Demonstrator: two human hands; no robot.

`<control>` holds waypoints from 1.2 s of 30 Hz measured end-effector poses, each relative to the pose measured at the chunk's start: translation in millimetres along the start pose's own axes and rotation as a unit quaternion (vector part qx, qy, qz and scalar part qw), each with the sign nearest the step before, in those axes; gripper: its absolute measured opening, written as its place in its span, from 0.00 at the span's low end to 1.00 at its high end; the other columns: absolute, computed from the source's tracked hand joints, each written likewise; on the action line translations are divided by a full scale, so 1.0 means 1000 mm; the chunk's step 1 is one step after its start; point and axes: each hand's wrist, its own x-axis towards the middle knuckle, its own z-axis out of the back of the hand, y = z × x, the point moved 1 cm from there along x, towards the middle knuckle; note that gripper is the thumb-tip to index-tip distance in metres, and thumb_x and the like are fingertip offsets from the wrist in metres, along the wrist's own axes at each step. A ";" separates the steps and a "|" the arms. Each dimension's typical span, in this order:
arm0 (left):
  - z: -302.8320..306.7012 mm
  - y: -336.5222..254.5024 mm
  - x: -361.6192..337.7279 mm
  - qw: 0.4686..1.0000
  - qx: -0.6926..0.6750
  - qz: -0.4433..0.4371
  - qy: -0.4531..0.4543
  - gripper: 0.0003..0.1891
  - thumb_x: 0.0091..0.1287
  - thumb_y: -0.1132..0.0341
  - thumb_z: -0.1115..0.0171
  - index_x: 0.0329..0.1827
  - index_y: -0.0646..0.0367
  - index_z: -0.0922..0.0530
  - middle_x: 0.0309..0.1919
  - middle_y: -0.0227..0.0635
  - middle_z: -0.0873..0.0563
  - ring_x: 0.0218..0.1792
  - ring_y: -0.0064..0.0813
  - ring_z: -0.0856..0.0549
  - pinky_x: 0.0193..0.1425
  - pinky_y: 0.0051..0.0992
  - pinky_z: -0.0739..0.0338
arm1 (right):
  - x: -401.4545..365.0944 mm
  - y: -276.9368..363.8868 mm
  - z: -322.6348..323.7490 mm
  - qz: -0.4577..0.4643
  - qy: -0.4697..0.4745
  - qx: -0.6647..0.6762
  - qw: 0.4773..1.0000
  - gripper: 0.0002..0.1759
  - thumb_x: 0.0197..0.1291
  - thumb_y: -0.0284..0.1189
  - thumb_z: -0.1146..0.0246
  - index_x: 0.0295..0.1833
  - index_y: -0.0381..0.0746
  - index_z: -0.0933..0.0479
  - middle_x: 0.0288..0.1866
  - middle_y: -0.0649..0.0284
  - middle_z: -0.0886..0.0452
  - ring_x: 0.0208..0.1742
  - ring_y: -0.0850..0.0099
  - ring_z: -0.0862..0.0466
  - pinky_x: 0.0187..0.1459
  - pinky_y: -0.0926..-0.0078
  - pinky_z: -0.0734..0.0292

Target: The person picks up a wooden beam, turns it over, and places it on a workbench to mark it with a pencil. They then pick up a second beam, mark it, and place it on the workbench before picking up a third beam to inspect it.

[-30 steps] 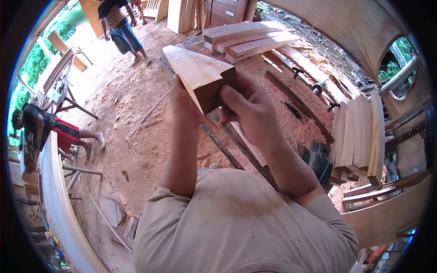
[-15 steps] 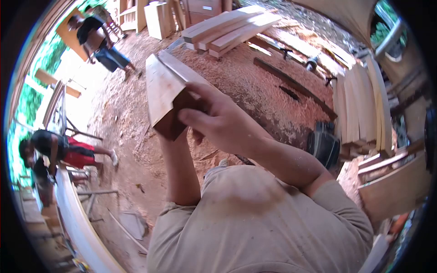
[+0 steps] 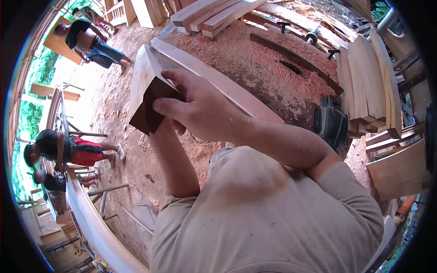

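Note:
My right hand [image 3: 191,102] is wrapped around the near end of a thick wooden beam [image 3: 144,77], thumb on its dark end face and fingers over the edge. The beam is held up in front of my body, pale on its upper side and pointing away from me. My left forearm [image 3: 170,159] reaches up beneath the beam; the left hand itself is hidden behind it. Just right of the beam lies a long pale plank [image 3: 214,86].
Stacked beams [image 3: 214,16] lie ahead. Wood shavings [image 3: 227,54] cover the work area, where a dark metal bar [image 3: 296,61] lies. A black power tool [image 3: 331,120] and upright boards [image 3: 364,82] are on the right. Several people stand left, near a long curved board [image 3: 93,214].
The view has shifted slightly, so the surroundings sit differently in frame. My right hand and the beam have moved left, and more of the plank beside the beam now shows.

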 end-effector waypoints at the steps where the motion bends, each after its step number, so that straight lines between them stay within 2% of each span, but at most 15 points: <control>1: 0.000 -0.001 0.000 1.000 -0.006 0.004 0.001 0.34 0.74 0.47 0.56 0.72 0.68 0.36 0.56 0.58 0.19 0.54 0.51 0.16 0.58 0.46 0.18 | 0.000 0.000 0.000 0.000 -0.003 -0.001 1.000 0.26 0.66 0.27 0.37 0.67 0.29 0.33 0.33 0.67 0.20 0.26 0.83 0.24 0.25 0.83 0.27; 4: 0.003 -0.002 -0.004 1.000 -0.025 0.015 -0.001 0.34 0.74 0.46 0.56 0.72 0.67 0.36 0.56 0.58 0.19 0.54 0.51 0.17 0.58 0.46 0.18 | -0.003 -0.006 0.005 -0.017 0.007 -0.003 1.000 0.29 0.66 0.28 0.36 0.69 0.30 0.35 0.34 0.66 0.20 0.28 0.82 0.23 0.30 0.82 0.25; 8: 0.027 0.007 -0.022 0.998 -0.049 0.040 -0.031 0.35 0.73 0.46 0.55 0.72 0.67 0.37 0.56 0.58 0.20 0.54 0.51 0.17 0.58 0.47 0.18 | -0.037 -0.033 0.069 0.021 0.104 -0.229 0.968 0.29 0.66 0.32 0.34 0.68 0.29 0.30 0.40 0.64 0.17 0.42 0.78 0.19 0.48 0.76 0.22; 10: 0.048 0.025 -0.035 0.989 0.040 0.055 -0.131 0.36 0.71 0.43 0.57 0.73 0.64 0.37 0.52 0.57 0.18 0.52 0.49 0.16 0.53 0.46 0.17 | -0.067 -0.062 0.124 -0.129 0.012 -0.270 0.954 0.28 0.64 0.34 0.33 0.65 0.29 0.27 0.50 0.61 0.17 0.51 0.78 0.20 0.55 0.76 0.24; 13: 0.109 0.062 -0.057 0.981 0.091 0.080 -0.151 0.39 0.70 0.38 0.56 0.71 0.64 0.36 0.50 0.55 0.17 0.49 0.48 0.15 0.51 0.45 0.17 | -0.130 -0.156 0.210 -0.267 -0.163 -0.481 0.819 0.42 0.54 0.39 0.27 0.70 0.30 0.33 0.64 0.44 0.23 0.66 0.57 0.22 0.67 0.64 0.29; 16: 0.138 0.094 -0.080 0.976 0.097 0.105 -0.162 0.47 0.65 0.28 0.55 0.69 0.65 0.34 0.48 0.54 0.17 0.47 0.48 0.14 0.50 0.45 0.16 | -0.185 -0.230 0.244 -0.336 -0.154 -0.558 0.743 0.55 0.45 0.43 0.23 0.75 0.31 0.41 0.68 0.37 0.29 0.70 0.48 0.28 0.71 0.60 0.34; 18: 0.144 0.115 -0.096 0.972 -0.013 0.204 -0.118 0.55 0.59 0.19 0.56 0.69 0.65 0.35 0.46 0.55 0.16 0.44 0.49 0.14 0.47 0.44 0.16 | -0.192 -0.242 0.236 -0.355 -0.161 -0.503 0.771 0.60 0.40 0.48 0.21 0.74 0.31 0.44 0.68 0.37 0.33 0.71 0.41 0.33 0.70 0.52 0.35; 19: 0.141 0.124 -0.103 0.956 -0.021 0.234 -0.174 0.57 0.56 0.16 0.56 0.68 0.65 0.35 0.46 0.54 0.16 0.43 0.49 0.14 0.46 0.45 0.16 | -0.194 -0.247 0.232 -0.328 -0.196 -0.530 0.757 0.59 0.39 0.48 0.21 0.73 0.31 0.43 0.65 0.38 0.31 0.68 0.41 0.31 0.68 0.52 0.33; 24: 0.134 0.138 -0.109 0.957 0.048 0.191 -0.214 0.59 0.54 0.15 0.56 0.60 0.72 0.29 0.44 0.54 0.16 0.43 0.48 0.14 0.48 0.44 0.16 | -0.197 -0.238 0.183 -0.325 -0.186 -0.537 0.756 0.53 0.39 0.46 0.21 0.67 0.32 0.37 0.59 0.40 0.29 0.62 0.43 0.28 0.65 0.51 0.32; 27: 0.147 0.140 -0.118 0.950 -0.042 0.237 -0.197 0.59 0.52 0.13 0.56 0.58 0.69 0.27 0.43 0.52 0.15 0.43 0.47 0.14 0.49 0.43 0.16 | -0.211 -0.253 0.163 -0.262 -0.211 -0.582 0.740 0.45 0.42 0.47 0.22 0.61 0.34 0.30 0.52 0.45 0.23 0.56 0.47 0.22 0.59 0.54 0.26; 30: 0.146 0.135 -0.126 0.950 -0.013 0.243 -0.194 0.59 0.50 0.12 0.57 0.55 0.69 0.25 0.42 0.51 0.15 0.42 0.47 0.14 0.49 0.43 0.16 | -0.231 -0.283 0.172 -0.315 -0.355 -0.432 0.767 0.33 0.51 0.45 0.25 0.54 0.33 0.24 0.40 0.52 0.19 0.47 0.52 0.17 0.50 0.57 0.21; 31: 0.149 0.134 -0.129 0.952 -0.009 0.243 -0.185 0.59 0.50 0.12 0.56 0.54 0.69 0.24 0.42 0.50 0.16 0.41 0.46 0.14 0.49 0.44 0.16 | -0.246 -0.298 0.176 -0.374 -0.400 -0.160 0.822 0.27 0.56 0.44 0.28 0.50 0.33 0.23 0.36 0.55 0.19 0.42 0.55 0.17 0.45 0.59 0.20; 32: 0.149 0.133 -0.131 0.954 -0.005 0.244 -0.175 0.59 0.50 0.12 0.56 0.53 0.69 0.24 0.41 0.50 0.16 0.41 0.46 0.14 0.48 0.44 0.16 | -0.250 -0.308 0.176 -0.402 -0.411 0.125 0.809 0.22 0.60 0.42 0.30 0.47 0.34 0.21 0.33 0.58 0.18 0.38 0.58 0.16 0.40 0.61 0.20; 34: 0.144 0.127 -0.137 0.958 -0.029 0.243 -0.150 0.60 0.49 0.12 0.56 0.55 0.69 0.24 0.41 0.49 0.16 0.41 0.46 0.14 0.48 0.44 0.16 | -0.244 -0.297 0.167 -0.432 -0.419 0.101 0.792 0.16 0.64 0.38 0.34 0.44 0.34 0.21 0.35 0.59 0.17 0.35 0.62 0.17 0.39 0.63 0.21; 36: 0.140 0.124 -0.144 0.950 -0.007 0.234 -0.209 0.60 0.51 0.13 0.57 0.57 0.70 0.26 0.41 0.50 0.16 0.42 0.47 0.13 0.47 0.44 0.15 | -0.246 -0.312 0.167 -0.422 -0.420 0.326 0.734 0.17 0.65 0.40 0.36 0.46 0.37 0.21 0.37 0.58 0.16 0.32 0.63 0.19 0.41 0.62 0.21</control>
